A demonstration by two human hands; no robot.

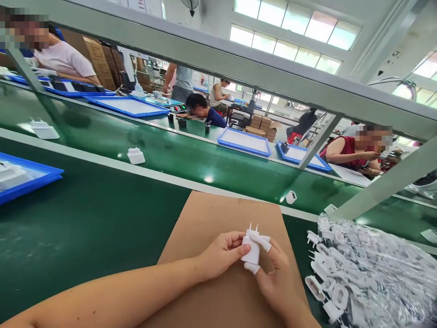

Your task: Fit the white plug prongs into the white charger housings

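A white two-pin plug adapter (251, 250) is held upright over a brown cardboard sheet (218, 218), its metal pins pointing up. My left hand (225, 253) pinches its left side, thumb across the front. White finger covers sit on the thumb and a finger of my right hand (275, 269), which grips the same adapter at its upper right and bottom edge. To the right lies a clear plastic bag (382, 269) with several white plug parts (324, 262) at its opening.
Beyond a pale rail, a green conveyor (205, 173) carries spaced white adapters (135, 155). A blue-rimmed tray (37, 177) is at the left. Slanted metal posts (385, 182) and an overhead beam cross the view. Several people sit or stand beyond.
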